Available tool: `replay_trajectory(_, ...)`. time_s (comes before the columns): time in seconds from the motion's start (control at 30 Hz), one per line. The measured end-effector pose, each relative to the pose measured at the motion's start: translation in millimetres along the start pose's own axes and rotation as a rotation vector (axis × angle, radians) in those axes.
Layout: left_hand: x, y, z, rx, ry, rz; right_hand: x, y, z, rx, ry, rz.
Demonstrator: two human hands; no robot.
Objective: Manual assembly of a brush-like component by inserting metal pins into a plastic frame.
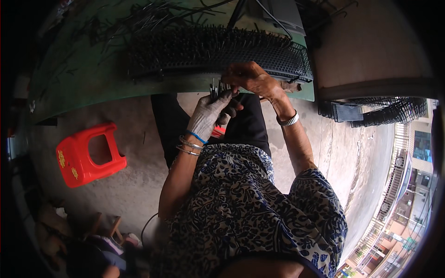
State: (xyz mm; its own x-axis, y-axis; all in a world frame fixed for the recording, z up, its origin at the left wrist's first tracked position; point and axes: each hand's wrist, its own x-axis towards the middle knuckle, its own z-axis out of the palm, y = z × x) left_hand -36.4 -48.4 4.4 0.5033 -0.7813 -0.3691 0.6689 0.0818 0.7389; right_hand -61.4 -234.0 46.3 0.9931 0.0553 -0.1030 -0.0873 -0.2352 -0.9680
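My left hand wears a pale knitted glove with darkened fingers and is closed round a small bundle of thin dark rods. Their upper ends stick up past the thumb. Bare and wearing a wristwatch, my right hand reaches in from the right. Its fingers are bent and pinched together at the bundle's right side; what lies between them is too small to make out. Just beyond both hands, a long black perforated rack rests on the green table. Many thin dark rods stand upright in its holes.
Loose dark strips lie scattered on the table's far part. A red plastic stool is on the floor at left. Black wire racks are stacked at right. My dark-trousered legs extend under the table edge.
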Motion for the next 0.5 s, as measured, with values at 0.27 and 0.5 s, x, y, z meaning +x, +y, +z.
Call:
replay_trajectory(0.27,2.6,-5.3,-16.7,-0.059,0.13,0.049,5.9,-16.8,-13.3,-0.149,0.451,-0.267)
replay_trajectory(0.5,11.6,-17.5,-7.0,-0.279,0.167,0.018,32.8,-4.5,-5.2,-0.536,0.679,-0.435)
